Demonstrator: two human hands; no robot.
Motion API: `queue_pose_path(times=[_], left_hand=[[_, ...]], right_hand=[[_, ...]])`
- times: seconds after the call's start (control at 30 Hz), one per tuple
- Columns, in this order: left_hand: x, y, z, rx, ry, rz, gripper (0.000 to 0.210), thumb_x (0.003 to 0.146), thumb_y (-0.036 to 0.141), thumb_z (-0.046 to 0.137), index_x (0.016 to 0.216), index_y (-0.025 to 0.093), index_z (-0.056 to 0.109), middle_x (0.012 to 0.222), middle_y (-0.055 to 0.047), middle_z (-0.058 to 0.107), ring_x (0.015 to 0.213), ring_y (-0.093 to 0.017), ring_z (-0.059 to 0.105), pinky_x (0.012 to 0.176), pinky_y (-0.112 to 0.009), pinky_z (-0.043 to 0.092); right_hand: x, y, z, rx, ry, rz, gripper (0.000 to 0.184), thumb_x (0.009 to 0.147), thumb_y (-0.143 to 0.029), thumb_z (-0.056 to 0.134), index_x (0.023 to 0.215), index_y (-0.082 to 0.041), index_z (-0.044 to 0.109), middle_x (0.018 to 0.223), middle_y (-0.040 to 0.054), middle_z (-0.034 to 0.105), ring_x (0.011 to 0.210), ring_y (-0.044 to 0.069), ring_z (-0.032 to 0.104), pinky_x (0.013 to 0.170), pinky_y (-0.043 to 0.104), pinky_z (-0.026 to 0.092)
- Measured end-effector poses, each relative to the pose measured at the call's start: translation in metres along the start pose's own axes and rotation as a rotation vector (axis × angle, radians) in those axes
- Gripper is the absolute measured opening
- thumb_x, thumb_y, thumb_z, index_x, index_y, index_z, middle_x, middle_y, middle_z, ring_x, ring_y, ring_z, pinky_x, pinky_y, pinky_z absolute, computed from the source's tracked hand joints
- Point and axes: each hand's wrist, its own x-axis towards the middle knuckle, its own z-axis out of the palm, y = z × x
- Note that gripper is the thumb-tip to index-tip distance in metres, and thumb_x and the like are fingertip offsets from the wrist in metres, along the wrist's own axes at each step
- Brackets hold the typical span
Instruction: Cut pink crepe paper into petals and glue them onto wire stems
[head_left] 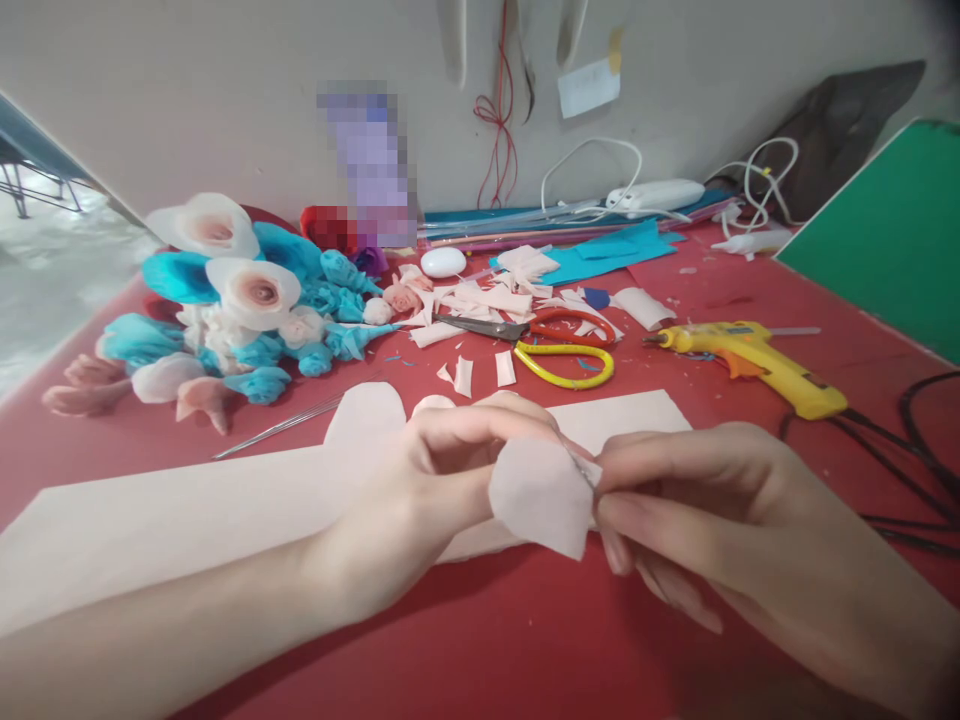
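Observation:
A pale pink paper petal (541, 495) is held up between my two hands, over the red table. My left hand (420, 490) grips it from the left and behind, with most of its fingertips hidden by the paper. Thumb and forefinger of my right hand (697, 510) pinch the petal's right edge. A thin dark line runs along that edge; whether it is a wire or a fold I cannot tell. Behind my hands lies a long pale paper strip (187, 510), with a rounded paper petal (366, 412) at its far edge. Thin wires (277, 428) rest just beyond the strip.
Blue, white and pink paper flowers (259, 292) are heaped at the left. Scissors (566, 365) with red and yellow handles lie amid paper scraps. On the right are a yellow glue gun (757, 365), its black cable (911, 450) and a green board (885, 240).

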Motion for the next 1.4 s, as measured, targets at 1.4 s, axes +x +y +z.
queue_pose_path(times=[1.4], left_hand=[[0.0049,-0.0005,0.0028,-0.19,-0.098,-0.011,0.001,0.071,0.019,0.07,0.072,0.018,0.071,0.076,-0.001,0.055,0.066,-0.01,0.059,0.064,-0.023,0.054]], right_hand=[[0.0082,0.0046,0.0001,0.198,-0.193,0.168,0.012,0.082,-0.025,0.058,0.075,-0.017,0.063,0.063,-0.0036,0.056,0.045,0.001,0.041,0.042,0.011,0.032]])
